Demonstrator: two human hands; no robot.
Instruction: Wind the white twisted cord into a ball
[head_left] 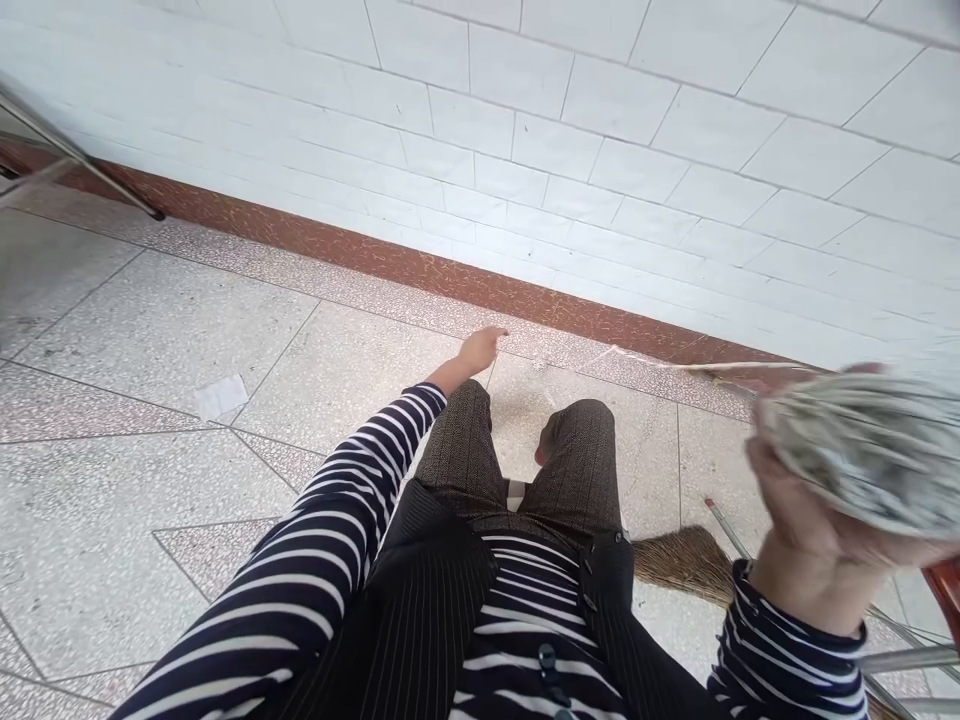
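Uppermost at right, we note one bundle (862, 450), domed and pale grey-white, its face ridged with many curving strands, its finer detail blurred; we find it held above the floor in the right hand (814, 530), fingers and thumb clamped about its rim and underside; one cord (735, 366), slender and off-white, reaches from the skirting's foot towards the bundle, though we cannot tell whether the two join; one left hand (478, 350), its fingers curled and one digit extended, stands just beyond the knee, and we cannot tell whether it pinches anything; two sleeves (330, 530), knitted, navy with white stripes; one waistcoat (442, 610), black, pinstriped; one pair of trousers (461, 440), brownish grey, finely woven, both knees bent; one wall (510, 130) of glossy white oblong tiles, dark-jointed; one skirting (375, 244), red-brown with pale veining; one floor (360, 385) of speckled terrazzo, cut by thin dark lines and pinkish bands; one scrap of paper (222, 397), white, roughly oblong, lying flat; one broom head (682, 562) of coarse straw-brown bristles, near the right forearm; one metal leg (112, 182), tubular and shiny, at far left.
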